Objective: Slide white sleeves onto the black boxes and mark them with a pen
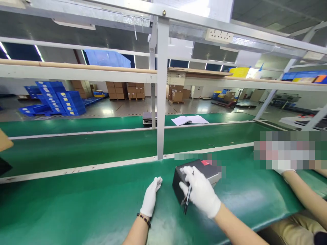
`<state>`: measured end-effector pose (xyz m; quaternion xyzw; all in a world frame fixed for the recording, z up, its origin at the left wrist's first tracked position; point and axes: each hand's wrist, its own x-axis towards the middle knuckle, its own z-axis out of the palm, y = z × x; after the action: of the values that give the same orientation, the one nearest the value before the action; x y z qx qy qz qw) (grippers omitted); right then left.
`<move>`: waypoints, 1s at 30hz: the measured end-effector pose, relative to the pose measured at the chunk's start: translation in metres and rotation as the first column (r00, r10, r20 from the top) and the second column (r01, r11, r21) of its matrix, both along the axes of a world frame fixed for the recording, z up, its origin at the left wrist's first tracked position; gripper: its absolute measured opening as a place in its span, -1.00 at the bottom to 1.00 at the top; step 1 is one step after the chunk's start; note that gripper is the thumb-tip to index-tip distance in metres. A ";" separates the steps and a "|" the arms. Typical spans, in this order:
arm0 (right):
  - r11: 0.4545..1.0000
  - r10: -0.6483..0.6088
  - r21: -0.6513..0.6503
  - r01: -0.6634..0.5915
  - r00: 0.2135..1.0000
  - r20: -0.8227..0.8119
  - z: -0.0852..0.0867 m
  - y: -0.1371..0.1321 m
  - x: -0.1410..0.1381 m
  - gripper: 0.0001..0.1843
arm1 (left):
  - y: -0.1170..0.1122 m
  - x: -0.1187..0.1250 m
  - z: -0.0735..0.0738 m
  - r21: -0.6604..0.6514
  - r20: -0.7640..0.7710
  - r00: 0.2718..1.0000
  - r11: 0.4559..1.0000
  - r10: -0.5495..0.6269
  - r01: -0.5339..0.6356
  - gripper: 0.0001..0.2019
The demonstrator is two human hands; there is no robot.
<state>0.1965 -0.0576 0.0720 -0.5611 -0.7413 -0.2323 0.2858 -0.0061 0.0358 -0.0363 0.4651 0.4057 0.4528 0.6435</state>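
A dark grey box (pixel 196 177) with a small red label near its far edge is sitting on the green counter (pixel 76 204), just in front of the person and a little to the right of the white upright post (pixel 161 102). The right hand (pixel 200 192), in a white glove, is resting on top of the box's near end, pressing it down – probably to keep it from sliding on the smooth mat. Its grip is partly closed around a slim dark pen-like tool (pixel 188 196), which is pinched between the fingers and is slanting down over the box's near face toward the counter; what kind of tool it is, I cannot tell. The forearm is coming in from the lower right, wrist bent slightly down.

The left hand (pixel 151 197), also gloved, is lying flat on the counter just left of the box, apart from it, its grip open and holding nothing – fingers together and pointing away from the body, seemingly bracing. A dark bead bracelet (pixel 143 218) is circling that wrist.

At the right edge another person's bare forearm (pixel 304 194) is reaching across the counter, well apart from the box. Beyond the near counter a second green lane is carrying a sheet of white paper (pixel 189 119) and a small scale-like device (pixel 149 118). Stacked blue crates (pixel 57 98) and cardboard cartons (pixel 125 90) are standing on the floor far behind.
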 end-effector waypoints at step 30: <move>0.926 -0.274 -0.357 0.120 0.865 -0.420 -0.125 0.052 0.046 -0.92 | -0.012 -0.060 0.029 0.302 -0.953 0.126 0.859 0.274 0.414 -0.48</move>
<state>0.2428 -0.0057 -0.0528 -0.7126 -0.6171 0.0028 0.3338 -0.0665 0.0237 -0.0076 0.8138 0.5682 0.0857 0.0862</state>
